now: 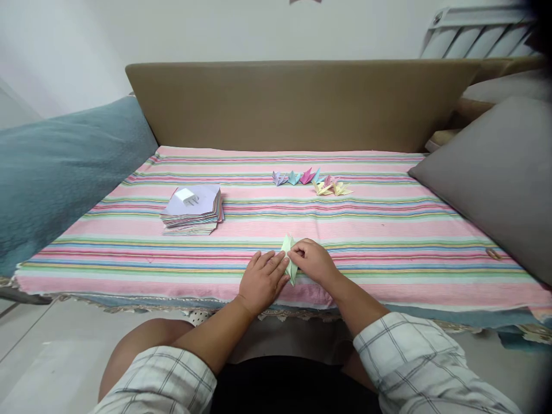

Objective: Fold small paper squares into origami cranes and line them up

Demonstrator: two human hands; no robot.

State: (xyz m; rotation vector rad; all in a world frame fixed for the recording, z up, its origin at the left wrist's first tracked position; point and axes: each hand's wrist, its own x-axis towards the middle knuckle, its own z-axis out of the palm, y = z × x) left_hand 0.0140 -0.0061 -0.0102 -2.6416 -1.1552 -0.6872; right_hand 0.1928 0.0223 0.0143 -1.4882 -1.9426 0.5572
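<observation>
A pale green folded paper piece (290,260) lies on the striped cloth (388,230) near the front edge of the bed. My left hand (262,280) rests flat with its fingers pressed on the paper's left side. My right hand (314,261) is curled, its fingertips pinching the paper's right edge. Both hands touch the same piece.
A stack of coloured paper squares (193,210) with a white charger plug (188,197) on top sits at the left. Several finished folded paper figures (311,181) lie further back. A teal blanket (64,167) is at the left, a grey pillow (500,172) at the right.
</observation>
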